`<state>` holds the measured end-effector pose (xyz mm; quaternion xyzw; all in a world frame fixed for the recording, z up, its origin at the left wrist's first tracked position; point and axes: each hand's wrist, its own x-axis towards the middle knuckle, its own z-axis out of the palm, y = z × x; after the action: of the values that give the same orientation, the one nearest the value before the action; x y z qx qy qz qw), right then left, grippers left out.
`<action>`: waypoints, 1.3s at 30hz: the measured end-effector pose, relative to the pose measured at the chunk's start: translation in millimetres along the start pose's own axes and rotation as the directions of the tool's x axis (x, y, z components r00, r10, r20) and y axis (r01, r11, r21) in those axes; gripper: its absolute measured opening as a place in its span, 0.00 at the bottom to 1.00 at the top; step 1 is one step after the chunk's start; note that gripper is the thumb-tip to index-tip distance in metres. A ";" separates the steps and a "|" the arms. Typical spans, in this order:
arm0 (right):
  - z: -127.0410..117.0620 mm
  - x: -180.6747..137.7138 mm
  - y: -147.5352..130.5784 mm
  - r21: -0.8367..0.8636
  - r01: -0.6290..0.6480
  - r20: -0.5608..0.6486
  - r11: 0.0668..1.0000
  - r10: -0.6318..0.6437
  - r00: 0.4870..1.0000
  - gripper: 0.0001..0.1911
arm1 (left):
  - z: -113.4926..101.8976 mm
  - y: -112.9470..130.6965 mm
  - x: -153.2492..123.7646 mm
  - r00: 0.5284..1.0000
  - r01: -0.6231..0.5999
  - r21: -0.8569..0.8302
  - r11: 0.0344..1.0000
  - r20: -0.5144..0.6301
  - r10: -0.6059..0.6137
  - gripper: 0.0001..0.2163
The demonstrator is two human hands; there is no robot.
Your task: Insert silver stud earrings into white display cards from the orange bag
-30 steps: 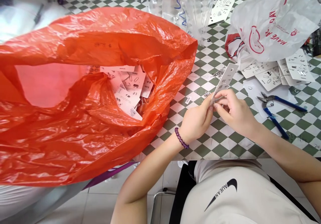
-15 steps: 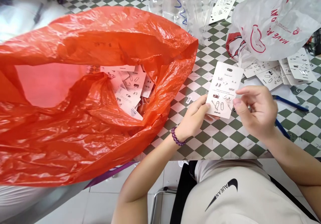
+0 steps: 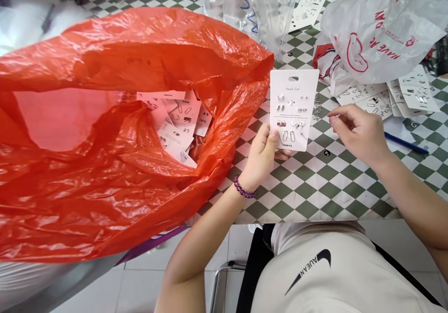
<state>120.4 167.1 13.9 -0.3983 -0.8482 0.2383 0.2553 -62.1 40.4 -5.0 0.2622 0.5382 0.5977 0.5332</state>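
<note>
My left hand holds up a white Claire's earring card printed "Stack Lab", gripping its lower edge between thumb and fingers. Silver studs and hoops sit on the card. My right hand hovers to the right of the card, not touching it, with its fingers apart and nothing visible in them. Just right of the card's edge lies a small heap of silver earring pieces. To the left of my left hand, an orange plastic bag gapes open around a jumble of similar white cards.
A green-and-white checked tablecloth covers the table. Behind it stand a white printed plastic bag and a clear plastic bag. Loose earring cards lie at the right. A blue pliers handle shows beyond my right hand.
The card has risen and turned upright in my left hand. My right hand has left the card and moved up and to the right, now covering most of the blue pliers.
</note>
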 end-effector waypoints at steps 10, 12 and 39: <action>11.0 26.5 18.3 -0.265 0.120 0.181 0.957 -0.073 0.981 0.10 | -5.3 6.8 1.6 0.999 0.045 -0.185 0.982 0.012 -0.044 0.10; 15.3 28.0 15.0 -0.294 0.137 0.182 0.946 -0.085 0.980 0.11 | -5.8 6.6 1.9 0.999 0.044 -0.196 0.980 0.013 -0.042 0.10; 14.3 34.1 -13.9 -0.493 0.222 0.534 0.841 0.091 0.841 0.16 | -3.3 20.2 1.2 0.983 0.185 -0.548 0.816 0.118 -0.144 0.10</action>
<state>84.9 183.5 19.7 -0.3398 -0.9307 0.0841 -0.1058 -72.5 43.3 12.4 0.0691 0.3423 0.6703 0.6548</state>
